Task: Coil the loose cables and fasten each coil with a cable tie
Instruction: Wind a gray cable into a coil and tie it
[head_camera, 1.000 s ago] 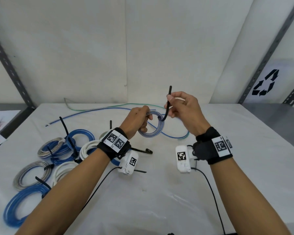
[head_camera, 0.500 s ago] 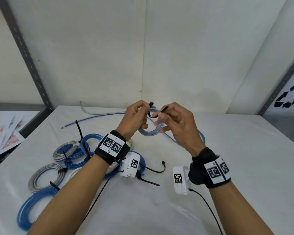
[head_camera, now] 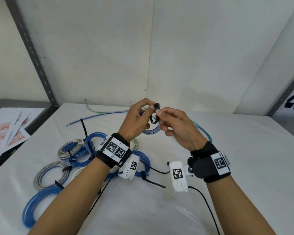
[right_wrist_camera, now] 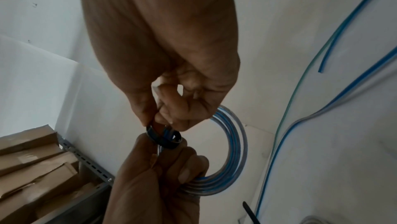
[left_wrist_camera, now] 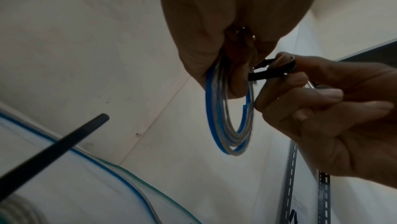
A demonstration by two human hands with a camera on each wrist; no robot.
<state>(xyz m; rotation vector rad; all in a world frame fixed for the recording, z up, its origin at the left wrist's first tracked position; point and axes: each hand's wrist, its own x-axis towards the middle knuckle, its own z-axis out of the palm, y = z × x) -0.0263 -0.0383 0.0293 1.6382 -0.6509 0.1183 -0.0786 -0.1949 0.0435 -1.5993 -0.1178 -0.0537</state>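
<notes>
My left hand (head_camera: 140,116) grips a small blue-and-clear cable coil (head_camera: 151,131) above the table's far middle. A black cable tie (head_camera: 154,120) is looped round the coil's top, its head (head_camera: 157,105) sticking up by my left thumb. My right hand (head_camera: 170,122) pinches the tie's strap between thumb and forefinger. The left wrist view shows the coil (left_wrist_camera: 227,125) hanging from my left hand and the tie (left_wrist_camera: 266,75) in my right fingers. The right wrist view shows the tie (right_wrist_camera: 164,137) wrapped round the coil (right_wrist_camera: 232,151) between both hands.
Several tied blue, grey and white coils (head_camera: 75,150) lie on the table's left. Loose blue and green cables (head_camera: 100,114) run along the back. Spare black ties (head_camera: 153,181) lie near my left wrist. Papers (head_camera: 5,133) sit at far left; grey shelf posts stand at both sides.
The tie stood upright in my right hand before; it has since been bent round the coil into a loop. Both hands have come close together.
</notes>
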